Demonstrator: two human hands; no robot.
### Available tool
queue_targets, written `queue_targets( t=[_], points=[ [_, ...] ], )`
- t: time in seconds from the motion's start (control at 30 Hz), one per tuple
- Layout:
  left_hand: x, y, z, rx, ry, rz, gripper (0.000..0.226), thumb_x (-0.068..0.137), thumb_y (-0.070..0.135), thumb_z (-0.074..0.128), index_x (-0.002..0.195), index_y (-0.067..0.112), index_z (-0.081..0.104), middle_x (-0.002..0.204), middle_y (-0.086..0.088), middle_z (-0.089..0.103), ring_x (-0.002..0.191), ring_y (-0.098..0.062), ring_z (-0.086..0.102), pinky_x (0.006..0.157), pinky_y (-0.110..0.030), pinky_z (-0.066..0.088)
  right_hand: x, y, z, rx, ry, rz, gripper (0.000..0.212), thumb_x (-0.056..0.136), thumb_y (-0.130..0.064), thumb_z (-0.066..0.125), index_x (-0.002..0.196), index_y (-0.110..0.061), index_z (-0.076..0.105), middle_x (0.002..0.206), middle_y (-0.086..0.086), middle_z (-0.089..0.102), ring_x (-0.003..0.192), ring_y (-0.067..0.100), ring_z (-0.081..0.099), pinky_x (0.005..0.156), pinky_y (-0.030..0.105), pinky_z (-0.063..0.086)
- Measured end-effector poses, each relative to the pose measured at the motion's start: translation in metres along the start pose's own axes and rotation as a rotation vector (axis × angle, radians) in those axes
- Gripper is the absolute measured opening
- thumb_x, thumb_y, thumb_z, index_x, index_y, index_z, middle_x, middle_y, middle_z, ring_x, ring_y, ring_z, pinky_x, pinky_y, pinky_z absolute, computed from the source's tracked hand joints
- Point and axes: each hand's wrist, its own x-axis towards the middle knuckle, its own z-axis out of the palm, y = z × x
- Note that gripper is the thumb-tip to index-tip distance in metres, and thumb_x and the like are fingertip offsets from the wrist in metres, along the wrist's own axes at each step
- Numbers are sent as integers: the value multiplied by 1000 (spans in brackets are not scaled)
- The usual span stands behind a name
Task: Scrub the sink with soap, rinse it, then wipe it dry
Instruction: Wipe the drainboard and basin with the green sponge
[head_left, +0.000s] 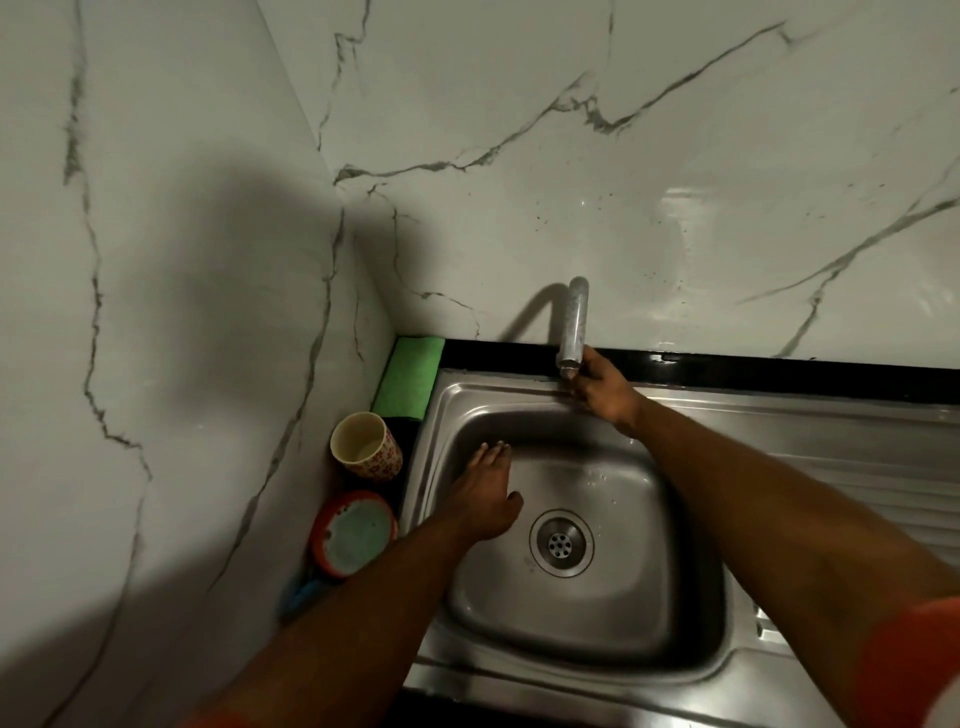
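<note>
Droplets but no suds show in the steel sink (493, 387). The person's left hand (485, 499) lies flat, fingers straight, on the basin's left slope. The right hand (605, 392) grips the tap (574, 327) at the sink's back rim. Rinsing looks best done with a gentle flow, sweeping the walls toward the drain. A green cloth (410, 376) waits at the sink's back-left corner.

Dim scene; a broad shadow covers the left wall (171, 322), the tap (575, 322) casts its shadow leftward, and glare marks the back wall (685, 202).
</note>
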Motion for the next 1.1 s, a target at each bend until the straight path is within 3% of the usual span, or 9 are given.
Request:
queue_targets(
  t=[0.1, 0.33, 0.47, 0.53, 0.6, 0.7, 0.8, 1.1],
  points=[
    [-3, -2, -1, -18, 7, 4, 84, 103, 35, 57, 168, 14, 7, 176, -3, 4, 162, -22, -1, 130, -38, 8, -3, 0, 4, -23, 29, -15, 39, 103, 3, 47, 141, -5, 47, 112, 8, 58, 88, 9, 53, 83, 26, 45],
    [-15, -10, -4, -64, 3, 8, 83, 104, 34, 56, 167, 13, 7, 176, -5, 4, 162, -23, 0, 131, -39, 9, -20, 13, 25, -99, 166, -96, 61, 96, 13, 52, 152, -3, 35, 143, 20, 49, 123, 35, 55, 107, 48, 47],
    [-27, -17, -2, -78, 2, 20, 82, 104, 33, 55, 167, 10, 8, 175, -8, 5, 162, -25, 1, 130, -35, 7, -29, 20, 67, -316, 472, 16, 74, 87, -3, 71, 151, -11, 35, 150, 12, 37, 119, 23, 54, 101, 30, 46],
    [-33, -21, 1, -72, -13, 37, 81, 105, 32, 54, 167, 8, 8, 175, -10, 6, 161, -26, 2, 129, -34, 5, -27, 16, 94, -291, 538, 122, 72, 85, -12, 76, 146, -10, 38, 146, 14, 39, 120, 30, 55, 99, 37, 48],
    [-40, -27, 5, -86, -18, 47, 80, 105, 32, 53, 167, 8, 8, 175, -11, 6, 161, -27, 3, 129, -34, 4, -15, 9, 122, -258, 495, 134, 62, 84, -14, 77, 136, -10, 44, 138, 15, 46, 116, 32, 58, 98, 40, 51],
    [-48, -37, 10, -112, -10, 47, 81, 105, 33, 53, 167, 10, 7, 175, -9, 6, 161, -26, 3, 128, -34, 5, 12, -11, 163, -181, 234, 156, 46, 84, -16, 79, 123, -9, 56, 116, 16, 65, 109, 31, 64, 94, 36, 51],
    [-52, -43, 12, -130, -43, 45, 82, 105, 36, 51, 168, 15, 3, 176, -5, 3, 162, -24, -1, 129, -36, 5, 35, -26, 198, -256, 62, 150, 50, 85, -28, 80, 125, -9, 59, 113, 11, 71, 108, 28, 66, 90, 33, 50],
    [-61, -48, 16, -230, -17, 128, 77, 105, 39, 49, 168, 24, 8, 175, 3, 9, 161, -21, 6, 129, -44, 17, 83, -38, 237, -387, 180, 286, 64, 85, -42, 75, 131, -2, 57, 132, 18, 63, 124, 32, 59, 100, 36, 50]
  ],
)
